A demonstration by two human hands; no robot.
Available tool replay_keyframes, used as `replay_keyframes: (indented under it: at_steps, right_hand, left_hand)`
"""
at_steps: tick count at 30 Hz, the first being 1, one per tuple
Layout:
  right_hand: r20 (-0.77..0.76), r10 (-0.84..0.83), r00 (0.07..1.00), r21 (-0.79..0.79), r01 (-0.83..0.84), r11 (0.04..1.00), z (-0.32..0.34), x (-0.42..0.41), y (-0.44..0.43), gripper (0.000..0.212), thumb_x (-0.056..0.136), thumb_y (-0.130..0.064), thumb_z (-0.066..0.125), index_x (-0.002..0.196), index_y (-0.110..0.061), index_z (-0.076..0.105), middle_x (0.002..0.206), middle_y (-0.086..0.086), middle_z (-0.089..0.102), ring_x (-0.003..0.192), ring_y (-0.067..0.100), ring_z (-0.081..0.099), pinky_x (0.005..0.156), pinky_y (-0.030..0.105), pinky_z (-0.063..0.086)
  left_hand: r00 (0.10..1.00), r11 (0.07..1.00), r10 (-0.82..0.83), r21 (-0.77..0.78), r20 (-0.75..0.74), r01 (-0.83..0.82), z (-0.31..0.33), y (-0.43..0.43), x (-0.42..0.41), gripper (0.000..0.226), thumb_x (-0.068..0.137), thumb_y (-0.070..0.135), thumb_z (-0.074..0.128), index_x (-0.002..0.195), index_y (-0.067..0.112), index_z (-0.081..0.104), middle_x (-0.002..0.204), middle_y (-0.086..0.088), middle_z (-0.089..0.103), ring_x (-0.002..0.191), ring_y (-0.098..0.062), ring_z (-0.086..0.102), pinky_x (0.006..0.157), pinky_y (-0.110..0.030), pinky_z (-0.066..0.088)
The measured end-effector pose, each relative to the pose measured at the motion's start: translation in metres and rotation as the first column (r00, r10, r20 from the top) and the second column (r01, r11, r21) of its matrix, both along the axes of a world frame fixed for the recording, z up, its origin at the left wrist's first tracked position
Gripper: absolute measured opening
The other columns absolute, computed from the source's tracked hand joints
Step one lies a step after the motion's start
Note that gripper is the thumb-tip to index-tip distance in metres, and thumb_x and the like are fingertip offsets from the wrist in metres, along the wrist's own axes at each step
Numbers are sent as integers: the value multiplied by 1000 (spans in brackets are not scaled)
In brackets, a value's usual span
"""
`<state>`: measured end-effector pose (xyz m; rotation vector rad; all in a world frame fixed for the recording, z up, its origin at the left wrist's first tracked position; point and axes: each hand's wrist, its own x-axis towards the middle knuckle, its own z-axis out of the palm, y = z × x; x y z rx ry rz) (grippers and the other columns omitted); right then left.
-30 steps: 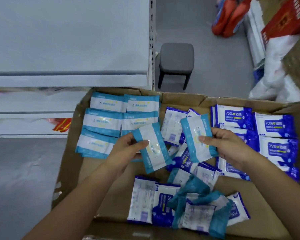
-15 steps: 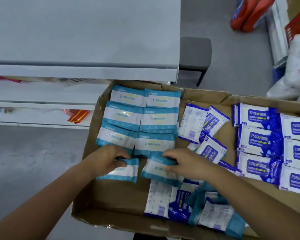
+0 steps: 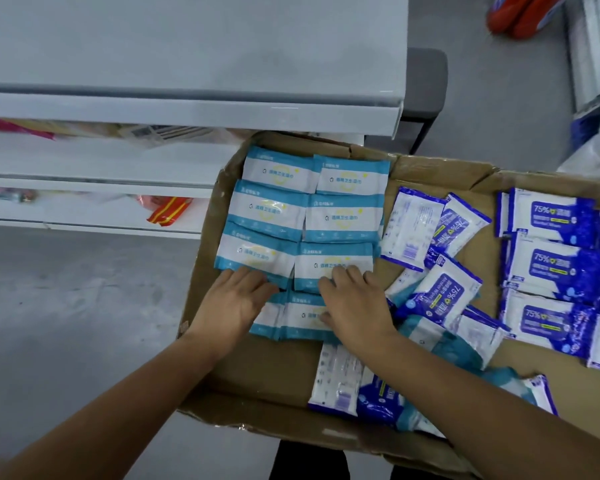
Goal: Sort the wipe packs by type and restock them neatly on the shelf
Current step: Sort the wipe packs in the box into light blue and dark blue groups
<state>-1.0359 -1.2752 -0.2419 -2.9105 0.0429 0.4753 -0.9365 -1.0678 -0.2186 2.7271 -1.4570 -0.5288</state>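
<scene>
Lying flat in a shallow brown cardboard box point(image 3: 274, 372), two light-blue-and-white soft wipe packs point(image 3: 303, 315) are pressed down side by side beneath both palms. They form the near end of a two-column block of matching light-blue packs point(image 3: 343, 216), which extends beyond the fingertips. The left hand point(image 3: 234, 304) and the right hand point(image 3: 355, 306) are laid flat, fingers straight and slightly spread, tips resting on the row just ahead. Just right of the right fingers, a loose heap of dark-blue-and-white packs point(image 3: 444, 292) is seen. Further right, tidy rows of dark-blue packs point(image 3: 551, 265) are laid. A white metal shelf point(image 3: 187, 109) stands beyond the fingertips.
</scene>
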Motion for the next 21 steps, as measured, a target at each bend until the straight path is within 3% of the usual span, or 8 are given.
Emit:
replay_keyframes:
  at_steps: [2,4,8,11,13,15,17,21]
  right_hand:
    - [-17,-15,1000,10,15,1000,4,-1,-6,48,55,-41,90,86,-15,65,75,5,63,72,26,61,67,39,49]
    - [11,-40,999,72,40,997,10,-7,-20,34,69,-43,81,80,-17,62,71,2,63,72,24,61,73,39,50]
    - [139,-219,966,205,189,960,32,-33,-78,7,82,-26,64,88,-21,62,84,-2,61,84,23,59,77,38,46]
    - [148,-304,941,273,257,927,40,-52,-136,43,74,-8,50,115,-16,63,108,4,64,99,28,58,84,35,46]
    - [78,-299,951,253,271,929,37,-59,-164,51,73,-9,49,123,-16,60,121,6,61,108,31,57,88,39,48]
    - [-51,-388,920,197,390,900,32,-64,-178,43,83,-19,60,125,-18,56,124,6,57,111,31,56,84,41,49]
    - [-180,-590,787,65,608,792,28,-68,-183,48,83,-42,71,120,-17,53,116,7,56,105,30,58,75,37,48]
    - [-495,-689,529,-58,771,634,20,-73,-168,75,68,-92,46,94,-23,61,93,3,66,93,27,65,80,39,52]
  left_hand:
    - [995,998,-58,-24,-85,56,6,-6,-12,55,61,16,93,111,21,69,107,-2,68,99,-23,65,83,-39,56]
    - [954,967,-248,18,-166,254,10,-18,-35,73,55,20,96,120,26,64,119,0,66,110,-21,63,93,-41,54]
    - [788,797,-570,77,-235,599,5,-38,-76,82,74,25,82,145,30,41,155,-4,42,142,-26,39,111,-47,37]
    - [689,685,-691,106,-217,721,-4,-47,-81,85,81,22,76,152,26,30,163,-8,25,150,-28,24,116,-50,30]
    - [624,618,-748,105,-227,779,-8,-55,-82,85,88,16,70,156,23,21,167,-10,9,154,-30,7,120,-53,20]
    - [608,603,-758,100,-234,791,-8,-64,-84,81,89,16,69,155,21,23,166,-10,11,153,-31,9,120,-53,21]
    - [592,582,-770,121,-239,805,-7,-71,-84,82,83,20,76,151,21,30,161,-11,26,147,-32,27,114,-53,33]
    - [554,526,-787,175,-269,832,-10,-77,-87,83,71,29,84,143,23,43,144,-8,50,129,-30,49,109,-52,37]
